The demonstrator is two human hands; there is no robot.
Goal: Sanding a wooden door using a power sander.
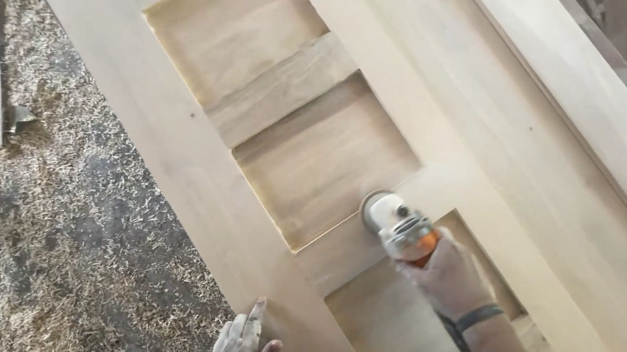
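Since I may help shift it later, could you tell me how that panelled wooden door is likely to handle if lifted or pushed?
The wooden door looks thick and solid, so probably stiff and heavy. It runs past the frame, so likely awkward for one person. Dust coats the left hand, so its surface may be slippery.

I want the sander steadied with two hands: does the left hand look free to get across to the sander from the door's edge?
Probably yes. The left hand rests empty at the door edge, and only bare wood lies between it and the sander, which the right hand grips.
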